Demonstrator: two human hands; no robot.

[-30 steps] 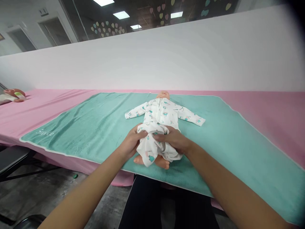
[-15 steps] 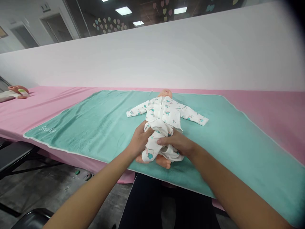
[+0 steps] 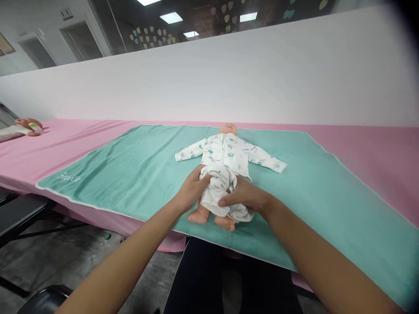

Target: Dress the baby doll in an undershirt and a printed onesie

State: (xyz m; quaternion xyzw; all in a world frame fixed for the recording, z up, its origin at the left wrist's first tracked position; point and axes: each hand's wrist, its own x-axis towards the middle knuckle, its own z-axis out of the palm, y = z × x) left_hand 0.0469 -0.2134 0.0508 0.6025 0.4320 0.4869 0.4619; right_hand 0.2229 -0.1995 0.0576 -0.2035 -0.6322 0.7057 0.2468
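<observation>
A baby doll lies on its back on a teal blanket, head away from me and bare feet toward me. It wears a white printed baby shirt with the sleeves spread wide. Bunched white printed baby pants lie over its lower body and legs. My left hand is closed on the left side of the pants near the waist. My right hand grips their right side, thumb on top and fingers hidden under the cloth.
A pink cloth covers the long table under the blanket. Another doll lies at the far left. A white partition rises behind the table. Black chairs stand at the lower left.
The pant leg on the left has been gathered up and inward, so the doll's left-side foot and lower leg now show. Both hands keep their hold, nearly in place.
</observation>
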